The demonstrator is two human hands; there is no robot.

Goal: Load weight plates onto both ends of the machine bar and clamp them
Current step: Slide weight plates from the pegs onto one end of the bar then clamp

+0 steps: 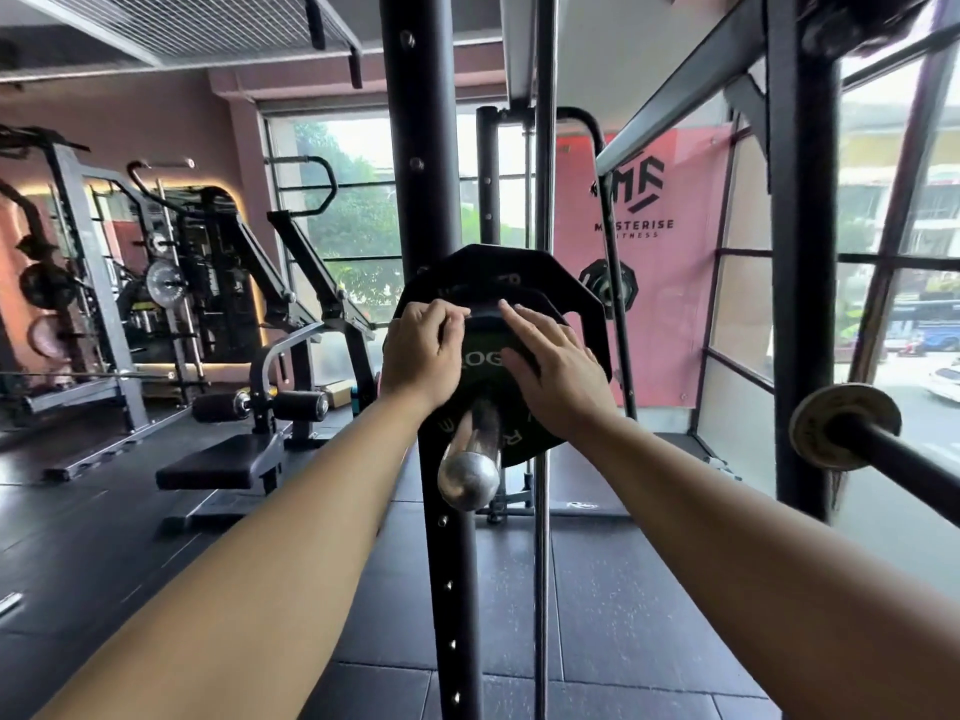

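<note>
Head view: plate [484,357] lettering partly obscured

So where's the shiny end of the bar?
The shiny bar end sticks out at the centre of the head view, through the black plate, just below the left hand and right hand and in front of the black post.

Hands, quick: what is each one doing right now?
Left hand: curled fingers grip the small plate at its top rim.
Right hand: open, straight fingers pressing on that plate's face.
</note>
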